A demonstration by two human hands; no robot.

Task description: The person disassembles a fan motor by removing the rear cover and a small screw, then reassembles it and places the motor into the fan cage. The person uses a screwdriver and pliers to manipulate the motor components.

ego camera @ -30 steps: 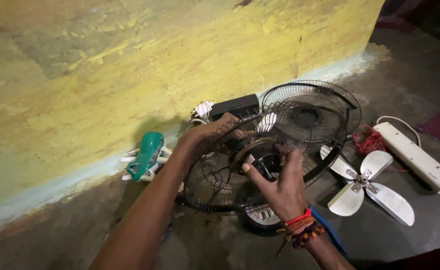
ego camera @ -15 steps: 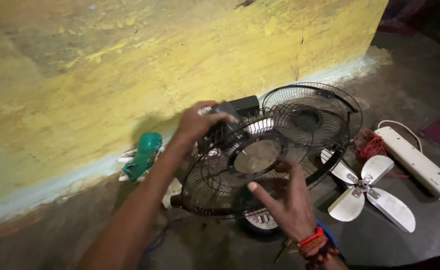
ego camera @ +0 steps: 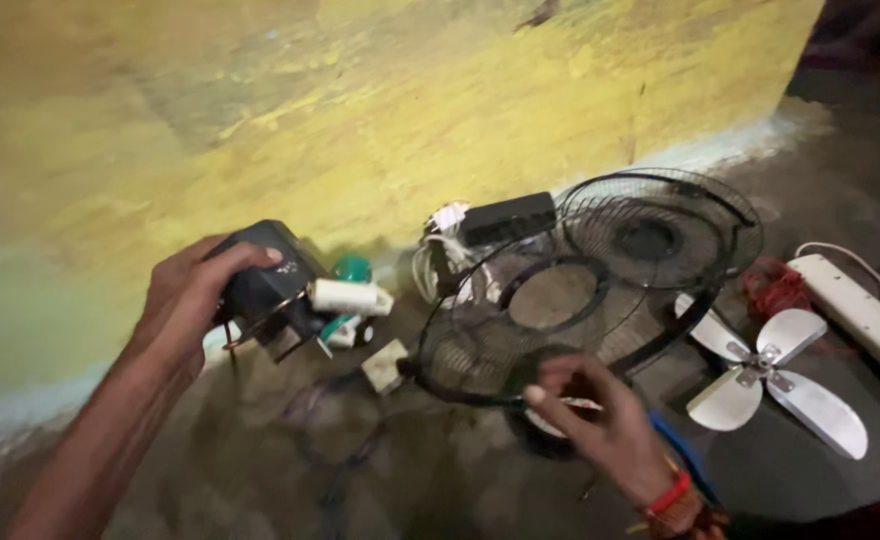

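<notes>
My left grip (ego camera: 185, 300) clamps the black boxy fan motor (ego camera: 265, 280), lifted off; my right grip (ego camera: 600, 420) pinches the black wire guard (ego camera: 550, 310), steadying it.

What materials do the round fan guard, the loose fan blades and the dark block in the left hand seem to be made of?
Fan guard: thin dark wire, probably painted or coated metal, since the floor shows through the spokes.
Fan blades: smooth, pale and slightly glossy, likely plastic, though painted metal is possible.
Dark block in the left hand: matt black casing, apparently plastic, with a white cylinder attached.
</notes>
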